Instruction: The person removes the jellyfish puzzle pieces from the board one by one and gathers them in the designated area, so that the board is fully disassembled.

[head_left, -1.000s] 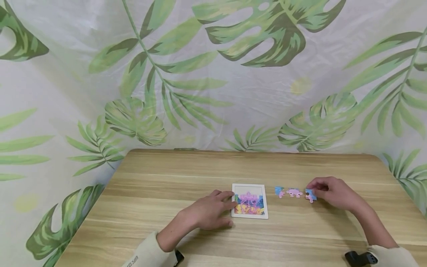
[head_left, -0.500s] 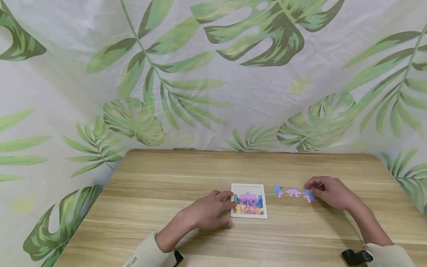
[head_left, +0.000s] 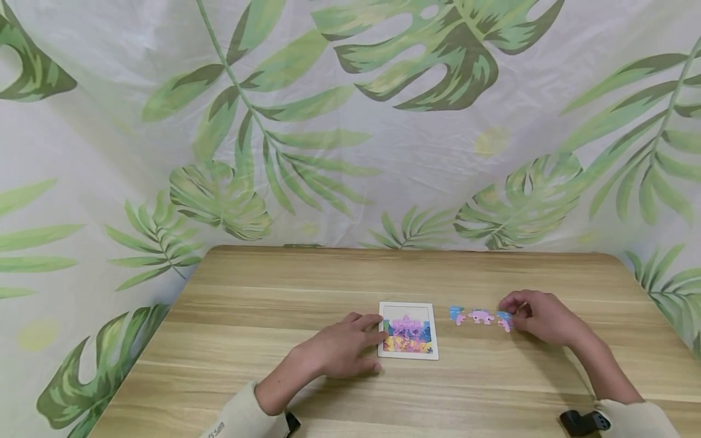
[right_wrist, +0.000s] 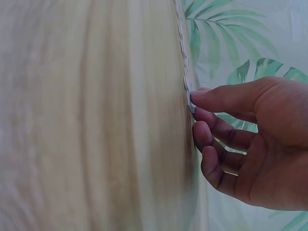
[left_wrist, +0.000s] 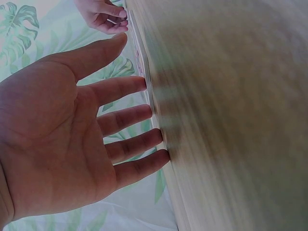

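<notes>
Right puzzle piece [head_left: 502,319] has slid toward nine o'clock, just beside middle piece [head_left: 481,316], both at puzzle board's [head_left: 408,311] three o'clock. Right hand [head_left: 546,316]: grip narrow, pinching right piece's edge. Left hand [head_left: 342,345]: grip wide, touching board's nine-o'clock rim.

Pink and blue on the puzzle pieces [head_left: 481,317]; white around the puzzle tray [head_left: 433,334]; streaked tan across the table [head_left: 306,286]; leafy green over the far whitish cloth [head_left: 350,125].

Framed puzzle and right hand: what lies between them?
In the head view: a left piece, a pink middle piece and a right piece touching the hand.
</notes>
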Motion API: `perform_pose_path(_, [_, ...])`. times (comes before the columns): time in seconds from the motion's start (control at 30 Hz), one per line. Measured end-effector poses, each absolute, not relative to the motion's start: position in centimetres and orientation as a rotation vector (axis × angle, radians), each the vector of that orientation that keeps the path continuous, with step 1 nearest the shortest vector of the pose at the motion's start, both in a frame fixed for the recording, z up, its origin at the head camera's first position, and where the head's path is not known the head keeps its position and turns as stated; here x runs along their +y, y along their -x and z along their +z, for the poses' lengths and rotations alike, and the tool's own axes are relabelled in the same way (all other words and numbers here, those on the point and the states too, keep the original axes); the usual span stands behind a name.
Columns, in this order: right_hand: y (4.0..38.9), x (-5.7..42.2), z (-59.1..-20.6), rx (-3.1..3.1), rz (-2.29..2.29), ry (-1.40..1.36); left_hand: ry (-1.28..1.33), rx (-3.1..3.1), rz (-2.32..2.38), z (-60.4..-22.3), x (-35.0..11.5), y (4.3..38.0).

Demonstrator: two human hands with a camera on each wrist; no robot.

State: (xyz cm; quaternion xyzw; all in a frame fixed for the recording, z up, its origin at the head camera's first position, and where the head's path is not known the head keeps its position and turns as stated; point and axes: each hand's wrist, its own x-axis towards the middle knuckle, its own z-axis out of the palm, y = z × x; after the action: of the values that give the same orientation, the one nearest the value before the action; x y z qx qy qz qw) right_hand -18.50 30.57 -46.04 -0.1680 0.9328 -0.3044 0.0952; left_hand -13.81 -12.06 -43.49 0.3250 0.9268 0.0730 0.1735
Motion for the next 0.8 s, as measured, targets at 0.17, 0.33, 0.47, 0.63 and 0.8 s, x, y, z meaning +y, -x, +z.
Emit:
perform_pose_path(0.17, [18.5, 30.5, -46.2, 2.765, -0.893, 0.501, -0.918, 2.62, 0.209, -43.5, -12.1, 13.7])
perform_pose_path(0.33, [18.6, 30.5, -46.1, 2.78, -0.881, 0.512, -0.925, 2.622, 0.208, -43.5, -12.1, 13.8])
perform_pose_path(0.47, [18.6, 30.4, -46.1, 2.782, -0.872, 0.502, -0.932, 2.626, 0.208, -43.5, -12.1, 13.9])
perform_pose_path(0.63, [18.7, 30.1, -46.0, 2.793, -0.861, 0.487, -0.93, 2.627, 0.21, -43.6, -12.1, 14.0])
perform_pose_path(0.8, [18.7, 28.6, -45.6, 2.769, -0.907, 0.48, -0.919, 2.624, 0.215, -43.5, -12.1, 13.9])
